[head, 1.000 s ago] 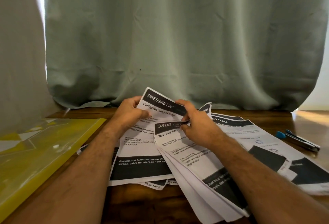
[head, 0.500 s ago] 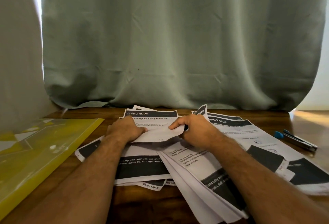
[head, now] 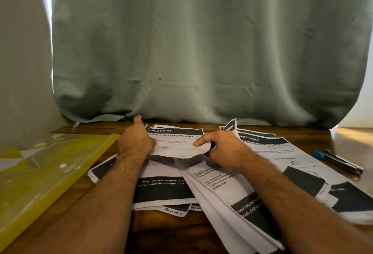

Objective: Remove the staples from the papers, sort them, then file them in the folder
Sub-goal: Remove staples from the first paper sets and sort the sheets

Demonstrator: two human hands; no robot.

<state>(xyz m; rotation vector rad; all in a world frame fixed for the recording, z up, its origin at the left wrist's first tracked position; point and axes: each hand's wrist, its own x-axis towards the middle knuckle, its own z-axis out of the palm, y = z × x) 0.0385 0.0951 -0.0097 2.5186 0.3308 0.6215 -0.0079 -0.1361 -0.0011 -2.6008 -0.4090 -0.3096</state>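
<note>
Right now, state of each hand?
Left hand: gripping the left edge of the Living Room sheet.
Right hand: pinching the same sheet's right corner.

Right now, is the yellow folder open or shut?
Shut, it seems. The yellow folder lies flat on the table at the left, its cover down, with a white snap button showing. No loose papers poke out of it.
</note>
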